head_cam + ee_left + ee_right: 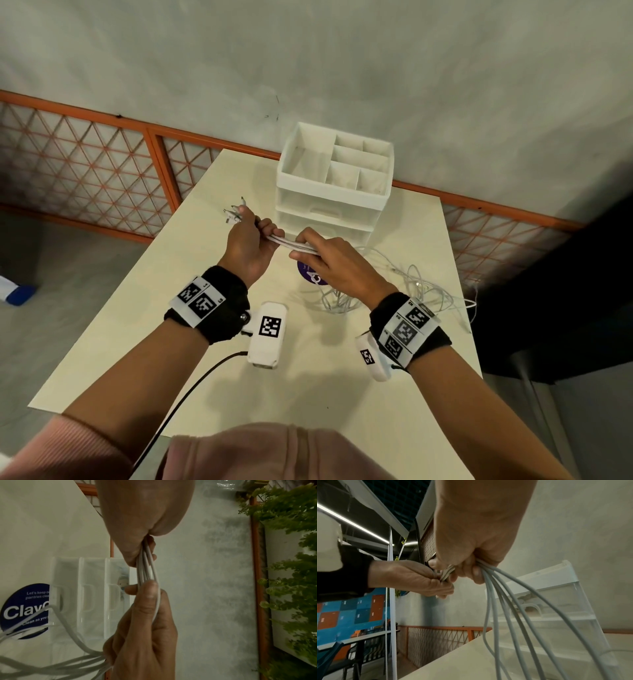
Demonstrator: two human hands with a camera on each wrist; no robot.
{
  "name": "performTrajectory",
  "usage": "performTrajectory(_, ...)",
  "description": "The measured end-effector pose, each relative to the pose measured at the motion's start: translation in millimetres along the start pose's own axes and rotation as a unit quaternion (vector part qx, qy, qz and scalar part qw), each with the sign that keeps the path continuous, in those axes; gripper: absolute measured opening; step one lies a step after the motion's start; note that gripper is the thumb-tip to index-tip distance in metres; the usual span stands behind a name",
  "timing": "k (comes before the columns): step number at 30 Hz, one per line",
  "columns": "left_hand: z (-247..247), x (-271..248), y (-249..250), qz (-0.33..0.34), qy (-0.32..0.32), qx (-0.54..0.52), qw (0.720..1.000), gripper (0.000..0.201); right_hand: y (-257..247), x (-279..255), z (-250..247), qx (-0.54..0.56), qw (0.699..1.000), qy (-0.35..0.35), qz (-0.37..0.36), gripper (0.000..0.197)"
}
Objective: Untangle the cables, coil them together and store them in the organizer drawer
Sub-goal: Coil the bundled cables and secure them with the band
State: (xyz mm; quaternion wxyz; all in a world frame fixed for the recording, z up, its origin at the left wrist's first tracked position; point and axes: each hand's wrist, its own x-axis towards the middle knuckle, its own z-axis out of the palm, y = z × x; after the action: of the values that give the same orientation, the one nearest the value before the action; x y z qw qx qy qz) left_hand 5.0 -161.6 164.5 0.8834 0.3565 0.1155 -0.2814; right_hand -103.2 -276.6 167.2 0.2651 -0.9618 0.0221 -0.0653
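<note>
Several white cables (291, 244) run as one straight bundle between my two hands above the cream table (171, 325). My left hand (260, 233) grips the bundle near its connector ends (234, 215), which stick out to the left. My right hand (315, 250) grips the same bundle a short way to the right. From it the cables (513, 615) fan down into a loose tangle (394, 291) on the table at the right. The white organizer (332, 178) stands just behind the hands, its clear drawers (322, 214) closed.
A round blue sticker (313, 274) lies on the table under my right hand. An orange lattice railing (102, 164) runs behind the table along a grey wall. A dark object (565, 291) stands off the right edge. Green plants (291, 574) show in the left wrist view.
</note>
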Motion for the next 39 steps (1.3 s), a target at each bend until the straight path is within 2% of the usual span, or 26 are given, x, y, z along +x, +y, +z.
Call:
performTrajectory(8, -8.1, 6.8, 0.3, -0.007, 0.003, -0.016, 1.000, 0.038, 1.8, 4.0, -3.7, 0.110, 0.993, -0.026, 0.029, 0.027)
performTrajectory(10, -12.0, 9.2, -1.5, -0.010, 0.002, 0.028, 1.000, 0.035, 1.5, 5.9, -8.5, 0.131, 0.991, -0.023, 0.033, 0.028)
performTrajectory(12, -15.5, 9.2, -6.1, -0.040, 0.005, 0.107, 0.993, 0.031, -2.5, 7.7, -13.1, 0.152, 0.988, 0.002, 0.037, 0.032)
performTrajectory(14, -24.6, 8.7, -13.5, -0.094, 0.007, 0.192, 0.977, 0.026, -6.9, 10.0, -15.2, 0.148, 0.988, 0.029, 0.040, 0.041)
performTrajectory(16, -34.5, 7.1, -19.1, -0.126, -0.007, 0.294, 0.947, 0.020, -8.9, 13.3, -16.2, 0.133, 0.989, 0.040, 0.049, 0.046)
performTrajectory(18, -40.3, 5.3, -23.4, -0.109, -0.029, 0.399, 0.910, 0.032, -6.5, 16.3, -17.8, 0.131, 0.988, 0.044, 0.065, 0.046)
performTrajectory(19, -40.4, 4.2, -24.1, -0.083, -0.012, 0.441, 0.894, 0.052, -5.1, 17.3, -18.9, 0.134, 0.988, 0.043, 0.071, 0.046)
performTrajectory(20, -39.6, 2.5, -24.6, -0.036, 0.007, 0.479, 0.877, 0.071, -3.8, 17.9, -20.1, 0.136, 0.987, 0.040, 0.075, 0.046)
performTrajectory(21, -35.3, -0.6, -23.0, 0.022, -0.007, 0.505, 0.863, 0.072, -4.1, 18.0, -21.6, 0.137, 0.987, 0.034, 0.077, 0.045)
performTrajectory(22, -29.0, -5.8, -21.9, 0.076, -0.051, 0.520, 0.849, 0.056, -4.9, 18.5, -22.9, 0.138, 0.987, 0.027, 0.077, 0.044)
performTrajectory(23, -21.8, -16.1, -19.0, 0.096, -0.111, 0.525, 0.838, 0.048, -6.4, 18.7, -24.5, 0.138, 0.987, 0.019, 0.076, 0.044)
performTrajectory(25, -16.4, -26.4, -19.7, 0.074, -0.197, 0.527, 0.823, 0.071, -7.4, 21.9, -27.0, 0.142, 0.987, 0.013, 0.079, 0.044)
performTrajectory(26, -17.3, -29.3, -20.8, 0.056, -0.223, 0.523, 0.821, 0.075, -6.7, 23.3, -29.0, 0.146, 0.986, 0.015, 0.083, 0.043)
performTrajectory(30, -23.7, -33.8, -23.5, 0.005, -0.267, 0.451, 0.852, 0.052, 3.1, 26.9, -42.7, 0.156, 0.981, 0.018, 0.113, 0.042)
performTrajectory(33, -16.0, -35.2, -13.9, 0.052, -0.251, 0.408, 0.876, 0.044, 11.8, 21.6, -50.7, 0.243, 0.956, -0.039, 0.157, 0.052)
performTrajectory(36, -6.6, -29.5, 3.7, 0.101, -0.242, 0.372, 0.891, 0.042, 22.8, 10.9, -41.5, 0.262, 0.946, -0.103, 0.162, 0.061)
performTrajectory(39, -7.4, -22.6, 11.8, 0.123, -0.236, 0.375, 0.888, 0.041, 27.4, 3.2, -21.1, 0.333, 0.924, -0.084, 0.169, 0.052)
